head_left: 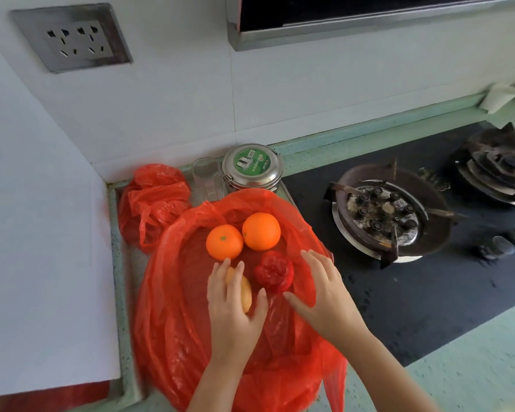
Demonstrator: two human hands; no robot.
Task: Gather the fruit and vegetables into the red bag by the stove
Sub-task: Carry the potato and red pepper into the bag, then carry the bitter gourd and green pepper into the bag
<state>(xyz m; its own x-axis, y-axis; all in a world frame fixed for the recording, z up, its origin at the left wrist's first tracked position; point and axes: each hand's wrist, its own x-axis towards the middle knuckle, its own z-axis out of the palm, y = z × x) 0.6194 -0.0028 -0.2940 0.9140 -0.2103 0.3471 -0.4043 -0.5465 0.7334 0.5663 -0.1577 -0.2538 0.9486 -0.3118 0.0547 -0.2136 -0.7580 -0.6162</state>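
A big red plastic bag (173, 307) lies spread open on the counter left of the stove. Inside it sit two oranges, the left orange (224, 242) touching the right orange (261, 231), and a red bell pepper (274, 271) just below them. My left hand (234, 310) is inside the bag, curled around a yellow-brown potato (244, 292) that shows between thumb and fingers. My right hand (324, 292) hovers with fingers spread at the bag's right rim, right of the pepper, holding nothing.
A second, crumpled red bag (152, 200) lies in the back corner. A round steel tin with a green label (252, 169) and a clear container (205, 179) stand behind the open bag. The black stove top with two burners (387, 215) lies to the right.
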